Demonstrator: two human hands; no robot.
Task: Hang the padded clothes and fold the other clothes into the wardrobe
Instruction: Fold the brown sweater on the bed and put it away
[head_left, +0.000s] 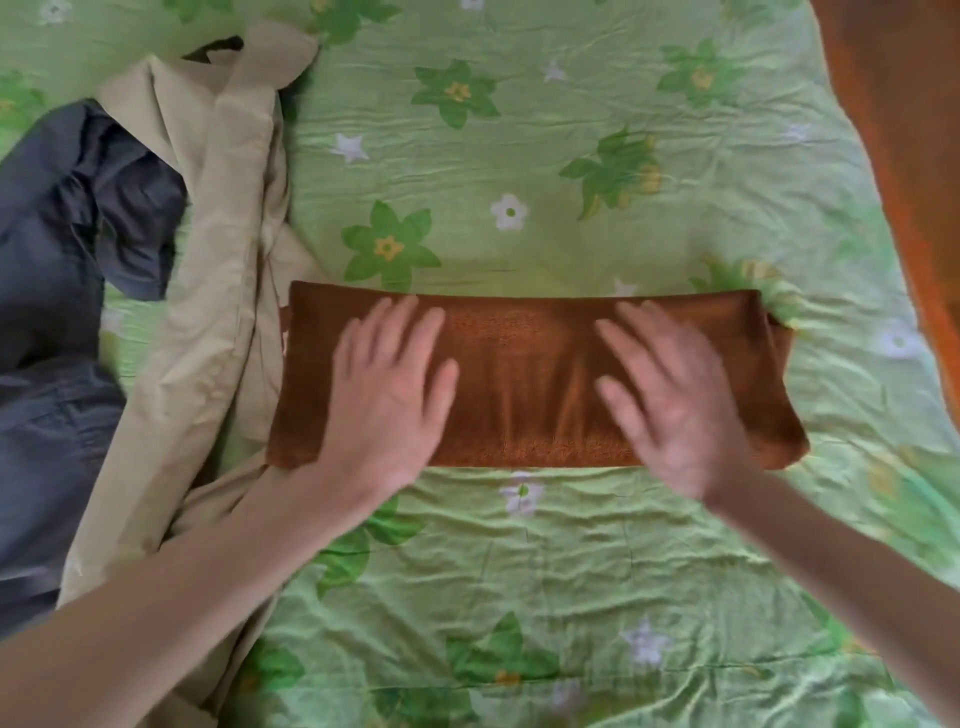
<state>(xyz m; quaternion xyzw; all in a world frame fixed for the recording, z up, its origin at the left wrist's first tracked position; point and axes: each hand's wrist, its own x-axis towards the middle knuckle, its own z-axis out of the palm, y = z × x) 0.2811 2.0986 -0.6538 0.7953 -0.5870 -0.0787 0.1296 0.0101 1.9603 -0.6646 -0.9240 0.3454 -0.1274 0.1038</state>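
Fabric in a brown fleecy weave, the folded brown garment (535, 379), is lying as a long flat band across the bed (571, 156), and everything else in the head view is placed here by reference to it.

Resting on its left half is the left hand (389, 395), palm down, fingers spread wide and flat, gripping nothing. The left forearm is crossing the near edge of the garment and running off toward the lower left corner.

Resting on its right half is the right hand (670, 395), likewise palm down with fingers splayed and pressing flat, closing on nothing; it is slightly blurred. Its forearm is leaving over the near edge toward the lower right.

Touching the garment's left end, and partly tucked under that end, a beige garment (218, 249) is sprawling in loose folds, stretching both beyond and nearer than the brown band. Further left of that, well apart from the brown garment, a dark grey garment (57, 291) is lying crumpled, partly overlapped by the beige one.

Beyond and in front of the brown garment the green flowered bedsheet (519, 571) is showing wrinkled. Off past its right end, at the upper right, an orange-brown surface (904, 130) is bordering the bed; what it is cannot be told.
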